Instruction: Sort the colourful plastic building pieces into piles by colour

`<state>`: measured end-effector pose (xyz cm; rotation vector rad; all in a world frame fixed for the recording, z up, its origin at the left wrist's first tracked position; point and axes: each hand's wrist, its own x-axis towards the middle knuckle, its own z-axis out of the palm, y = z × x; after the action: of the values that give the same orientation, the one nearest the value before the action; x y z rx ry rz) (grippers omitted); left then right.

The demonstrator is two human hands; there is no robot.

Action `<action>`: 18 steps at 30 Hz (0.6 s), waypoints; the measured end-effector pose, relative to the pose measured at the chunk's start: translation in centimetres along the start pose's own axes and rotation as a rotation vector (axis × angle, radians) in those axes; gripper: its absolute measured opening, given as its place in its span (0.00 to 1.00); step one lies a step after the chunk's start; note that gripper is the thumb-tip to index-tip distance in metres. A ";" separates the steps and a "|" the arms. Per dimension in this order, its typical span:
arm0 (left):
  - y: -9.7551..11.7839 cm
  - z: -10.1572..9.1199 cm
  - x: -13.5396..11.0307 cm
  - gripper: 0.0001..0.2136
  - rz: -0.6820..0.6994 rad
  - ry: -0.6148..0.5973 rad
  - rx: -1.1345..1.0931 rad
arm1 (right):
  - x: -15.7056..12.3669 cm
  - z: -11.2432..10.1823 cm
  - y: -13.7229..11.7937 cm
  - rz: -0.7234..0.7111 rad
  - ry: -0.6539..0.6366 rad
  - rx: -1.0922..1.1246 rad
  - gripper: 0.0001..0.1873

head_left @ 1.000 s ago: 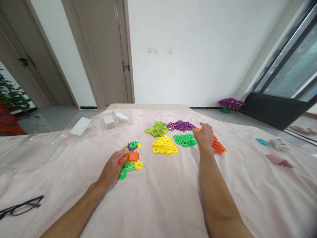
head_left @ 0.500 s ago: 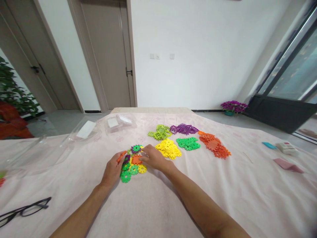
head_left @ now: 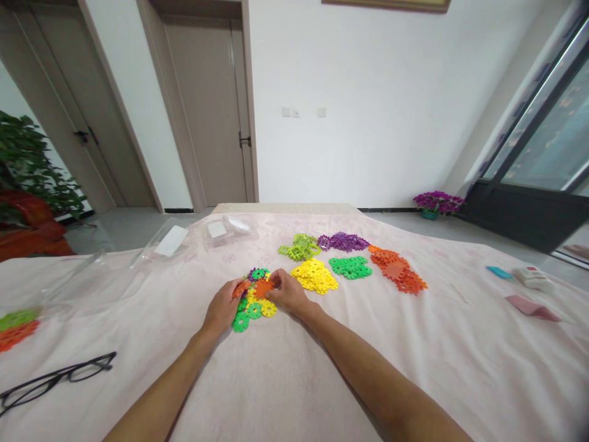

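Note:
A small joined cluster of coloured plastic snowflake pieces lies on the pink cloth in front of me. My left hand rests at its left side, fingers pinched on an orange piece. On the cluster's right, my right hand pinches another orange piece at its top. Behind lie sorted piles: yellow, green, orange, lime and purple.
Black glasses lie near left. Clear plastic bags and boxes sit at the back left; loose green and orange pieces far left. A blue item, a white box and a pink wedge are at the right.
My right hand came back from the orange pile to the cluster and now pinches an orange piece there. The left hand stayed on the cluster. The view tilted up a little.

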<state>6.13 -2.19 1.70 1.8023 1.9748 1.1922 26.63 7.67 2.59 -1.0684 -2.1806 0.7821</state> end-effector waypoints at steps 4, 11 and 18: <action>-0.9 0.7 0.4 0.20 0.006 0.003 0.066 | 0.3 0.7 0.9 -0.019 0.064 0.070 0.17; -1.5 1.1 0.6 0.20 0.063 0.002 0.146 | -0.2 0.5 0.8 -0.137 0.205 0.097 0.12; -1.0 0.8 0.3 0.20 0.065 -0.003 0.153 | -0.9 -0.5 0.9 -0.040 0.355 0.219 0.12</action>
<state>5.79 -1.52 0.63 1.9530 2.0723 1.0825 27.90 7.52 2.05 -0.9661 -1.7699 0.7315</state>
